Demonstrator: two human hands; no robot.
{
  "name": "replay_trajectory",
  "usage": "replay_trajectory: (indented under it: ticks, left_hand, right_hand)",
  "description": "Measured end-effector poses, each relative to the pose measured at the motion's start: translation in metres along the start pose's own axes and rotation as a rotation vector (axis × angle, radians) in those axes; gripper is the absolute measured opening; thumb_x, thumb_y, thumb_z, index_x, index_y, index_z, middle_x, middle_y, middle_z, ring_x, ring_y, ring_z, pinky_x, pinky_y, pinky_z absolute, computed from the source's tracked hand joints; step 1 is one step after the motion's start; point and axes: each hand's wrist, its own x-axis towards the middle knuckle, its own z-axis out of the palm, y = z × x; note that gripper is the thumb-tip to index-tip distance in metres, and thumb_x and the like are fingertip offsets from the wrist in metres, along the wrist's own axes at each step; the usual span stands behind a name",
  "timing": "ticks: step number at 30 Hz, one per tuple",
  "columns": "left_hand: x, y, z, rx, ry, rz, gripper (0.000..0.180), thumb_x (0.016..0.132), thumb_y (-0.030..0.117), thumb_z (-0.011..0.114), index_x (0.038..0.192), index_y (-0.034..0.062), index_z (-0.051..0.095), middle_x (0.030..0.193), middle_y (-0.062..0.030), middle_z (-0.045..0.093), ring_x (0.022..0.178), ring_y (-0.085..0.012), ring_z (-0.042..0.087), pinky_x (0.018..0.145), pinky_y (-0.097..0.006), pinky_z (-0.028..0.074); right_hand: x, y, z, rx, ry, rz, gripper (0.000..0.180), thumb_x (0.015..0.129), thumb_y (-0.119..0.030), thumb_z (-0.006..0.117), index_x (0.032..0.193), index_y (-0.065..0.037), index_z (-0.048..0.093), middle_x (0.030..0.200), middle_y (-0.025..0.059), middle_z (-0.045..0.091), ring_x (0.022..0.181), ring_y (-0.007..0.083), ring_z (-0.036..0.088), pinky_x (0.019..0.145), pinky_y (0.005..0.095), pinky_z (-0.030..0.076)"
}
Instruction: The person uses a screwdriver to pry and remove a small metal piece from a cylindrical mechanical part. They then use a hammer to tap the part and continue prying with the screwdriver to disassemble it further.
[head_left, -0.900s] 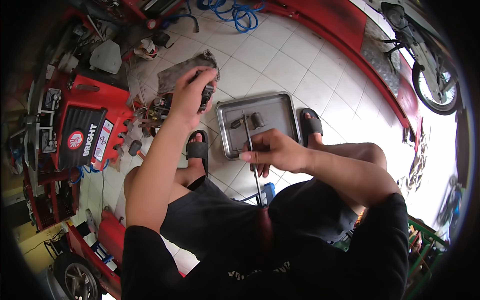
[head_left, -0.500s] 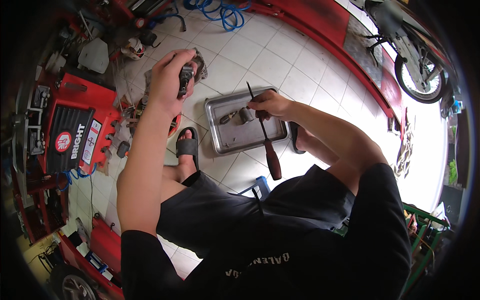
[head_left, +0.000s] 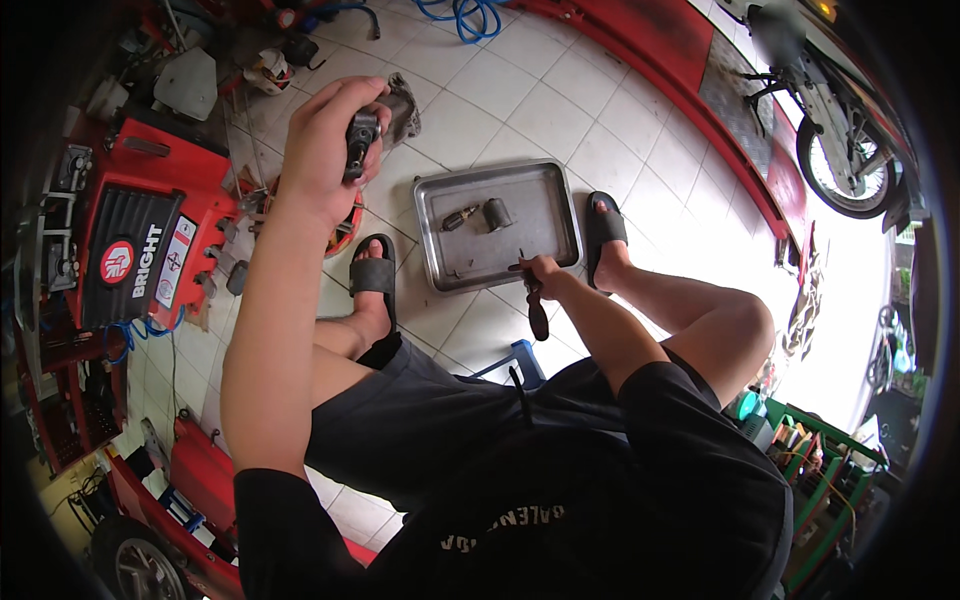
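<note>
My left hand (head_left: 335,135) is raised on the left, its fingers wrapped round a dark metal part (head_left: 361,140) with a rounded opening. Just beyond those fingers shows a mottled grey piece (head_left: 402,110); whether I hold it too, I cannot tell. My right hand (head_left: 543,276) is closed on a screwdriver (head_left: 538,320) at the near right rim of a shallow metal tray (head_left: 430,240). The brown-red handle points back toward me. Inside the tray lie a short grey metal cylinder (head_left: 496,214), a slim dark part (head_left: 460,218) and a tiny piece.
White floor tiles surround the tray, with my sandalled feet on either side. A red machine (head_left: 150,230) stands at left, and a blue-framed stool (head_left: 520,362) shows between my legs. A motorcycle (head_left: 845,150) rests at upper right beside a red ramp (head_left: 640,50). A blue hose (head_left: 465,20) lies far ahead.
My right hand has drawn back from over the tray to its near rim, bringing the screwdriver along. The left hand stays raised with the metal part. The view has shifted slightly.
</note>
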Motion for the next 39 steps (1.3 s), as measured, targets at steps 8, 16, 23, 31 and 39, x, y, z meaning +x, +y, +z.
replay_trajectory:
  ticks: [8, 16, 23, 31, 39]
  left_hand:
    - [0.005, -0.004, 0.002, 0.013, -0.007, -0.025, 0.023, 0.096, 0.024, 0.062, 0.105, 0.0031, 0.061, 0.082, -0.0061, 0.058, 0.047, -0.0076, 0.044, 0.038, -0.023, 0.027]
    - [0.008, -0.005, 0.007, 0.011, 0.0, -0.023, 0.024, 0.096, 0.025, 0.063, 0.104, 0.0026, 0.061, 0.083, -0.0064, 0.059, 0.048, -0.0078, 0.044, 0.038, -0.023, 0.027]
    - [0.008, -0.005, 0.01, 0.022, -0.001, -0.034, 0.023, 0.096, 0.024, 0.063, 0.104, 0.0024, 0.061, 0.081, -0.0058, 0.058, 0.048, -0.0077, 0.044, 0.039, -0.023, 0.027]
    - [0.005, -0.004, 0.004, 0.01, 0.001, -0.024, 0.025, 0.095, 0.025, 0.063, 0.104, 0.0026, 0.061, 0.079, -0.0051, 0.058, 0.047, -0.0074, 0.043, 0.039, -0.023, 0.027]
    - [0.013, -0.01, 0.013, -0.263, -0.093, -0.172, 0.027, 0.094, 0.03, 0.064, 0.103, 0.0047, 0.059, 0.08, -0.0058, 0.058, 0.048, -0.0086, 0.044, 0.039, -0.023, 0.028]
  right_hand:
    - [0.021, 0.033, -0.001, 0.322, -0.13, 0.163, 0.04, 0.108, -0.032, 0.038, 0.113, 0.0, 0.061, 0.06, -0.0039, 0.041, 0.048, 0.0081, 0.037, 0.04, 0.0241, 0.03]
    - [0.008, 0.021, -0.007, 0.238, -0.018, 0.143, 0.043, 0.108, -0.03, 0.037, 0.108, 0.003, 0.064, 0.057, 0.0005, 0.042, 0.044, 0.0125, 0.034, 0.042, 0.029, 0.031]
    - [0.02, 0.027, -0.019, 0.101, 0.018, 0.127, 0.045, 0.107, -0.032, 0.037, 0.108, 0.002, 0.067, 0.053, 0.0034, 0.038, 0.042, 0.0153, 0.033, 0.042, 0.0311, 0.033]
    - [0.003, 0.003, 0.0, 0.307, -0.062, 0.078, 0.041, 0.108, -0.035, 0.04, 0.108, -0.004, 0.066, 0.06, -0.0024, 0.039, 0.046, 0.0113, 0.034, 0.043, 0.0274, 0.034]
    - [-0.112, -0.145, 0.029, 0.374, -0.153, -0.247, 0.035, 0.108, -0.042, 0.044, 0.106, -0.011, 0.06, 0.063, -0.0062, 0.033, 0.05, 0.0093, 0.029, 0.045, 0.0251, 0.031]
